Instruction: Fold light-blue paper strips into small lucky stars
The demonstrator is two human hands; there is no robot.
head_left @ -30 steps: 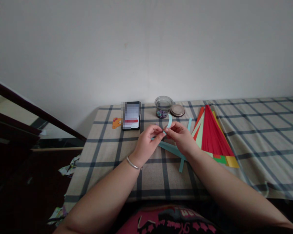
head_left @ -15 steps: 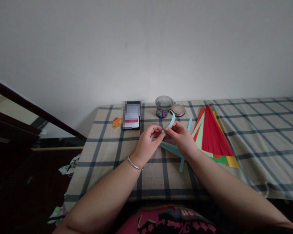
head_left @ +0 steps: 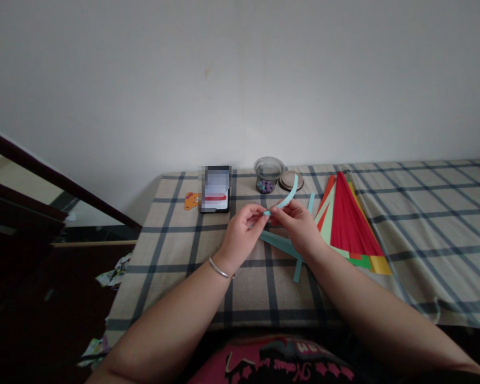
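A light blue paper strip [head_left: 290, 196] is pinched between both hands over the table, its free end curving up toward the back. My left hand [head_left: 244, 226] closes thumb and finger on the strip's near end, where it looks folded or knotted; the fingertips partly cover that spot. Close beside it, my right hand [head_left: 298, 224] grips the same strip between thumb and forefinger. Under the hands lie more light blue strips [head_left: 282, 244] on the cloth, partly hidden by the right hand.
A clear tub [head_left: 269, 173] with small purple and blue pieces stands at the back beside its round lid [head_left: 291, 180]. A phone [head_left: 216, 189] leans over an orange bear cutout [head_left: 191, 201]. Fanned red paper strips [head_left: 354, 224], with other colours, lie right on the checked tablecloth [head_left: 176, 250].
The strip's free end has swung up and to the right, straightening from a tighter curl. Both hands stay nearly in place, still pinching it.
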